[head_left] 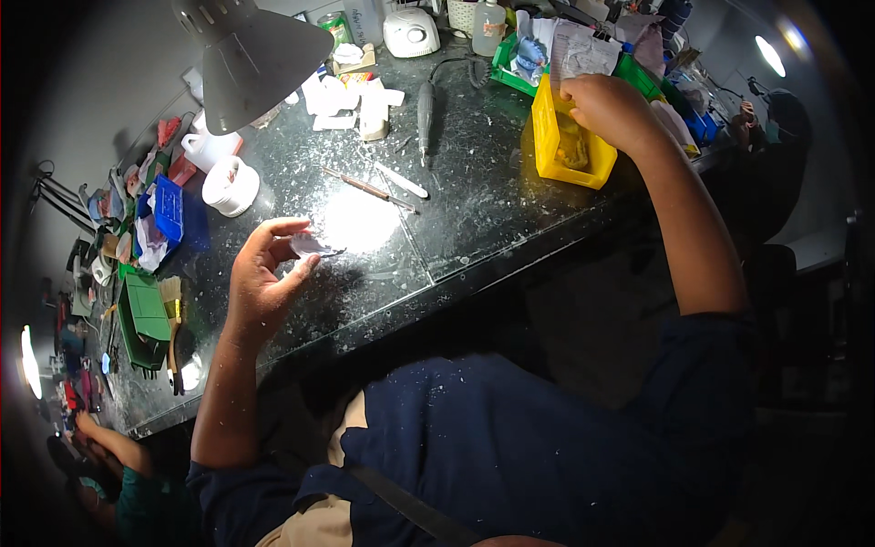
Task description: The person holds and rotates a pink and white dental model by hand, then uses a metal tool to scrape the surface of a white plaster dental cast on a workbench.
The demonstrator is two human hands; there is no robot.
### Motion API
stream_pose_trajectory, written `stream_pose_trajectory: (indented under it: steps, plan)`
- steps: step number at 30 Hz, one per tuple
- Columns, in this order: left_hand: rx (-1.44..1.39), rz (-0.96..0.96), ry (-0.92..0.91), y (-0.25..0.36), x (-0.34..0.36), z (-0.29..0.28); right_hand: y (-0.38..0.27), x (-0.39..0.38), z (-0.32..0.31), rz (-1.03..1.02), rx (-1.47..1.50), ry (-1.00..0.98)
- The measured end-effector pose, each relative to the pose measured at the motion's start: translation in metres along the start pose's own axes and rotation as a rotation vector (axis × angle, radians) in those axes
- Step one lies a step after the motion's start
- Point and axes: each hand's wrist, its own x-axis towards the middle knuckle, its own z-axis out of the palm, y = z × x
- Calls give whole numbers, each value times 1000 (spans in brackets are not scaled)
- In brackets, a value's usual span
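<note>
My left hand (260, 278) is raised over the near left of the dark worktop, thumb and fingers closed on a small, pale, curved piece (310, 246). Its exact kind I cannot make out. At the right, my right hand (606, 108) is at the far side of a yellow bin (592, 175), fingers curled at its rim beside a sheet of paper (583, 53). Whether it grips the paper, the rim or something inside is hidden. A yellowish lump (571, 148) lies in the bin. Between my hands rest a brown-handled carving tool (369, 190) and a white-handled knife (401, 180).
A grey rotary handpiece (425, 118) with a coiled cord lies farther back. A lamp head (260, 68) hangs over the far left. A white tub (231, 187), a green bin (144, 314) and a brush (175, 314) stand or lie leftward. Other people are at both sides.
</note>
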Motion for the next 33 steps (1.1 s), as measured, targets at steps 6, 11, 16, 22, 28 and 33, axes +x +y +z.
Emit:
stream_pose_trajectory:
  steps: [6, 11, 16, 22, 28, 33]
  plan:
    - [-300, -57, 101, 0, 10, -10, -34, -23, -30, 46, 137, 2]
    - [-553, -171, 94, -8, 32, -23, -47, -41, -31, 40, 118, -33]
    - [-594, -169, 89, -12, 44, -30, -46, -32, -7, -94, -228, -114]
    - [-782, -170, 20, -20, 44, -33, -50, -36, -11, -97, -180, -189]
    - [-782, -129, 39, -25, 39, -36, -133, -12, -68, -3, 381, 95]
    - [-748, -162, 95, -23, 31, -41, -223, 43, -48, -266, 476, 85]
